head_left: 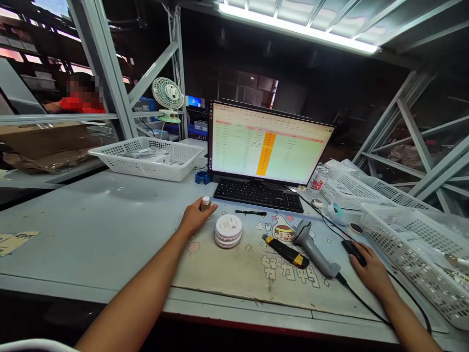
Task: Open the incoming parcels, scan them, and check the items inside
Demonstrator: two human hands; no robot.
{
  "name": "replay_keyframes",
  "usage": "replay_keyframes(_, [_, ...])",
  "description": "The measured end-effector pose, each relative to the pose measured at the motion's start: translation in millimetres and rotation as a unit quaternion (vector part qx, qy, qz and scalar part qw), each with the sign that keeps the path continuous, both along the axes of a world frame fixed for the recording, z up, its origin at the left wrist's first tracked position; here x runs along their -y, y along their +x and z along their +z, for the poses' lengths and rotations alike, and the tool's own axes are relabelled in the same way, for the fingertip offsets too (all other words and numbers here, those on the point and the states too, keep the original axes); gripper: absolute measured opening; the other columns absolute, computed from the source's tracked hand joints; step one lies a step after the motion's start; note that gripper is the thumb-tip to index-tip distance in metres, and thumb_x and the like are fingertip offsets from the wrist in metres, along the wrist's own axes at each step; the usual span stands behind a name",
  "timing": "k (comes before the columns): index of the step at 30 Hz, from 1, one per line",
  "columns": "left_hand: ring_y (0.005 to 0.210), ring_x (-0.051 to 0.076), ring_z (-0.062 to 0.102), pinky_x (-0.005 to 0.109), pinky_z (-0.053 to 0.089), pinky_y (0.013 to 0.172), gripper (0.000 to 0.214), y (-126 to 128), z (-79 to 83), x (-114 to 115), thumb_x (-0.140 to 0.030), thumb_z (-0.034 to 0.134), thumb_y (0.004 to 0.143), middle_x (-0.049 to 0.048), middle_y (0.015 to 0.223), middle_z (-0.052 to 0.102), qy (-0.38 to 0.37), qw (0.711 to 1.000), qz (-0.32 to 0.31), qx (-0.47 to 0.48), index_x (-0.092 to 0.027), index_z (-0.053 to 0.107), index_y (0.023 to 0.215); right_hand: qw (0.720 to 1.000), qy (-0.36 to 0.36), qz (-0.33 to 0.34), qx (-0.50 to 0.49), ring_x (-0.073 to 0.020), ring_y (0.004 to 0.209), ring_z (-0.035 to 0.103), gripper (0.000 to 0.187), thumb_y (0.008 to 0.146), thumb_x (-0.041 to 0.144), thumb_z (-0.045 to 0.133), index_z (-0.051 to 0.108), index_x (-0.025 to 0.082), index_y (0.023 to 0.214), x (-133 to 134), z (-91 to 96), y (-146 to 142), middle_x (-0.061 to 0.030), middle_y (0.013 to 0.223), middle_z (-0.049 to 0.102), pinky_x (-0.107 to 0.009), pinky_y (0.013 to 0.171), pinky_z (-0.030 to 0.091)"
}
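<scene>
The left hand (196, 216) was closed around 1 small bottle (205, 202) standing on the table (91, 230), not yet lifted. The right hand (371, 271) rested slack-fingered on the mouse (351, 246); the scanner (312, 243) lay untouched.

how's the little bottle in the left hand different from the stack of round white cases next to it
The small bottle is held in the left hand; the stack of round cases lies untouched on the desk mat. The bottle is narrow, upright, brownish with a pale cap; the cases are wide, flat, white. One bottle, several cases piled. Both sit before the keyboard, away from the right hand on the mouse.
</scene>
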State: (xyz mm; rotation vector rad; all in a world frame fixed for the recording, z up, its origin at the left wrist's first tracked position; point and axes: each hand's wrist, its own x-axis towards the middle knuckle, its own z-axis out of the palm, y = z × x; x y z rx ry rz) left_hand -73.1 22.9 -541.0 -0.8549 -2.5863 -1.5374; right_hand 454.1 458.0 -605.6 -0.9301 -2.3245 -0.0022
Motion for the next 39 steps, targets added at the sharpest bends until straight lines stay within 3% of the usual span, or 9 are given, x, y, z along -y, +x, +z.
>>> replay_keyframes(15, [0.099,0.028,0.072,0.035,0.054,0.088,0.059,-9,4.2,-3,-0.077,0.056,0.084,0.007,0.103,0.081,0.028,1.0,-0.003,0.008,-0.023,0.07,0.103,0.999,-0.019,-0.027,0.0,-0.0346,0.131,0.06,0.063,0.1,0.051,0.042,0.066,0.015,0.145,15,6.5,-7,-0.0188,0.144,0.058,-0.051,0.116,0.049])
replay_keyframes(19, [0.1,0.028,0.074,0.036,0.056,0.09,0.06,-7,9.3,-1,-0.075,0.051,0.086,0.0073,0.102,0.081,0.058,0.998,-0.003,0.008,-0.023,0.069,0.11,1.0,-0.008,-0.025,0.002,-0.0349,0.131,0.059,0.063,0.101,0.05,0.04,0.067,0.013,0.143,18,8.6,-9,-0.0208,0.144,0.058,-0.052,0.118,0.047])
replay_keyframes(23, [0.104,0.029,0.075,0.04,0.058,0.094,0.059,-7,11.8,0,-0.07,0.044,0.091,0.0084,0.108,0.079,0.098,0.993,0.043,-0.039,-0.023,0.066,0.118,1.0,-0.005,-0.031,0.001,-0.0349,0.132,0.058,0.062,0.101,0.048,0.04,0.066,0.012,0.145,19,7.9,-9,-0.0211,0.145,0.056,-0.052,0.118,0.046])
replay_keyframes(27, [0.112,0.029,0.072,0.046,0.058,0.102,0.049,-11,17.6,4,-0.063,0.042,0.096,0.01,0.123,0.075,0.178,0.971,0.1,-0.124,-0.023,0.058,0.12,0.999,-0.015,-0.041,0.004,-0.0342,0.133,0.057,0.06,0.101,0.046,0.041,0.065,0.014,0.146,20,7.4,-10,-0.0195,0.148,0.055,-0.052,0.118,0.046])
replay_keyframes(31, [0.125,0.032,0.065,0.053,0.055,0.109,0.04,16,46.9,10,-0.055,0.05,0.094,0.0097,0.134,0.067,0.227,0.938,0.155,-0.209,-0.026,0.056,0.121,0.998,-0.019,-0.052,0.005,-0.0322,0.132,0.057,0.057,0.101,0.042,0.043,0.064,0.017,0.147,23,8.7,-12,-0.0172,0.148,0.054,-0.048,0.118,0.046])
replay_keyframes(33, [0.13,0.032,0.062,0.052,0.053,0.112,0.032,50,71.0,4,-0.049,0.053,0.097,0.0082,0.135,0.065,0.259,0.922,0.122,-0.261,-0.029,0.056,0.122,0.998,-0.019,-0.056,0.005,-0.0316,0.13,0.058,0.055,0.101,0.04,0.044,0.064,0.018,0.147,24,9.5,-13,-0.0164,0.148,0.055,-0.048,0.117,0.046])
replay_keyframes(35, [0.121,0.03,0.066,0.053,0.054,0.11,0.021,92,95.0,-15,-0.044,0.05,0.102,0.0074,0.122,0.069,0.266,0.91,0.024,-0.316,-0.03,0.058,0.116,0.998,-0.023,-0.06,0.006,-0.0317,0.129,0.059,0.054,0.101,0.039,0.046,0.064,0.018,0.147,26,10.8,-15,-0.0159,0.148,0.054,-0.048,0.116,0.047])
replay_keyframes(37, [0.109,0.028,0.07,0.048,0.058,0.102,0.022,128,112.8,-51,-0.041,0.047,0.104,0.0064,0.11,0.072,0.195,0.914,-0.115,-0.337,-0.026,0.062,0.11,0.997,-0.029,-0.065,0.009,-0.0319,0.13,0.058,0.054,0.101,0.038,0.045,0.063,0.018,0.148,29,13.2,-16,-0.0159,0.148,0.054,-0.049,0.115,0.047])
replay_keyframes(39, [0.104,0.025,0.071,0.039,0.058,0.098,0.022,150,120.3,-99,-0.039,0.052,0.102,0.0054,0.108,0.075,0.117,0.912,-0.208,-0.333,-0.024,0.067,0.108,0.997,-0.036,-0.07,0.015,-0.0321,0.13,0.057,0.055,0.101,0.038,0.044,0.062,0.018,0.149,32,17.1,-17,-0.0162,0.149,0.053,-0.049,0.115,0.047])
